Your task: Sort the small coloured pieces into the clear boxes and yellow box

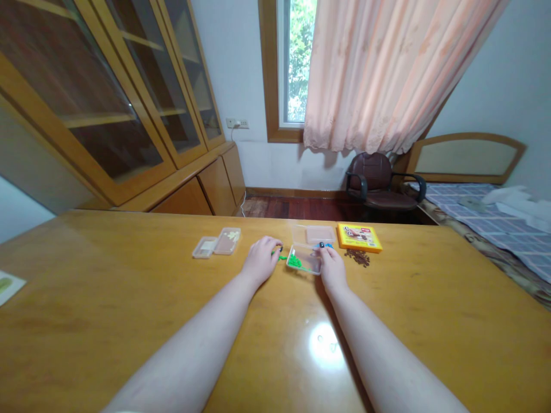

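Facing a pale pink fabric curtain (387, 74) beyond a broad, glossy yellow-brown wooden table (150, 332). Gripping the right end of an open, clear rectangular plastic box (310, 265) with the right hand (332, 268), with its long axis running left to right and its left end toward the left hand (260, 259). Curling the left fingers beside small, loose, bright green pieces (282, 257) on the tabletop, just right of those fingertips and short of the box, so nearer the left hand. Cannot tell whether pinching any. Can see more green pieces (294, 261) gathered in the box's left end and small bright blue pieces (329, 245) just beyond the right fingers. Farther right, can see a flat yellow cardboard box (359, 237) with dark brown pieces (358, 257) heaped in front; at far left, an open two-part clear plastic case (222, 248) with cream-coloured pieces (233, 236) in its right half.
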Demonstrator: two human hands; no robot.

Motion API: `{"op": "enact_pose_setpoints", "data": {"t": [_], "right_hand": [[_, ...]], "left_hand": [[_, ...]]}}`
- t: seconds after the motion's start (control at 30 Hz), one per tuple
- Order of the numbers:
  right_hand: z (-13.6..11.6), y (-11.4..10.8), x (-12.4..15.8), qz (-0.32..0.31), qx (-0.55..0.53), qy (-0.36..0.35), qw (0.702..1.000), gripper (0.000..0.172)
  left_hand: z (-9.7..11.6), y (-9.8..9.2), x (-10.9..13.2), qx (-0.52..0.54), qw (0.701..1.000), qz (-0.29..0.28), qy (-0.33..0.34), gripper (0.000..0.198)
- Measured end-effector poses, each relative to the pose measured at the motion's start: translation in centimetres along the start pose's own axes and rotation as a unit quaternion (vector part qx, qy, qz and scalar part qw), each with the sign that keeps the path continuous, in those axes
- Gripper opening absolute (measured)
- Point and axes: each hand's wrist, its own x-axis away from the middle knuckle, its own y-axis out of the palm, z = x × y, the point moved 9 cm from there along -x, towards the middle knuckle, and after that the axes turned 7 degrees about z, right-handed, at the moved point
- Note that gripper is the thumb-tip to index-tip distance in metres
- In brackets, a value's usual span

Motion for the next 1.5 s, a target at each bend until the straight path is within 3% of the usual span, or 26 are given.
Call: {"op": "enact_pose_setpoints", "data": {"t": [0.17,0.37,0.47,0.6,0.77,0.87,1.0,1.13,1.27,1.5], "right_hand": [[0.2,-0.3,-0.1,0.016,-0.017,0.020,1.000,0.032],[0.2,-0.2,-0.2,0.008,-0.003,0.001,1.000,0.034],[0.2,-0.2,-0.2,0.005,0.004,-0.005,1.000,0.035],[-0.3,0.5,0.0,-0.024,0.033,-0.037,0.998,0.032],[-0.2,1.1,0.1,-0.046,0.029,-0.035,0.998,0.031],[0.1,0.5,-0.1,-0.018,0.023,-0.025,0.999,0.034],[0.0,0.2,-0.3,-0.010,0.026,-0.030,0.999,0.034],[-0.2,0.1,0.0,-0.012,0.032,-0.027,0.999,0.034],[-0.3,0.1,0.1,-0.013,0.043,-0.027,0.999,0.036],[0.3,0.2,-0.2,-0.012,0.025,-0.020,0.999,0.035]], "left_hand": [[0.0,1.3,0.4,-0.043,0.998,-0.045,0.027,0.018],[-0.4,2.5,0.5,-0.062,0.996,-0.070,0.009,0.010],[-0.8,1.7,0.1,-0.046,0.998,-0.034,-0.006,0.009],[0.0,-1.4,0.0,0.002,0.998,0.063,-0.002,0.019],[2.3,-1.3,0.3,0.023,0.997,0.023,0.063,0.025],[1.1,-1.0,0.0,0.041,0.998,0.031,0.033,0.025],[-2.2,-0.6,-0.5,0.031,0.997,0.045,-0.049,0.020],[-3.4,0.6,-0.5,-0.038,0.996,-0.010,-0.078,0.014],[-2.1,1.3,-0.3,-0.076,0.994,-0.066,-0.043,0.014],[-0.7,1.7,0.6,-0.120,0.987,-0.100,0.025,0.020]]}}
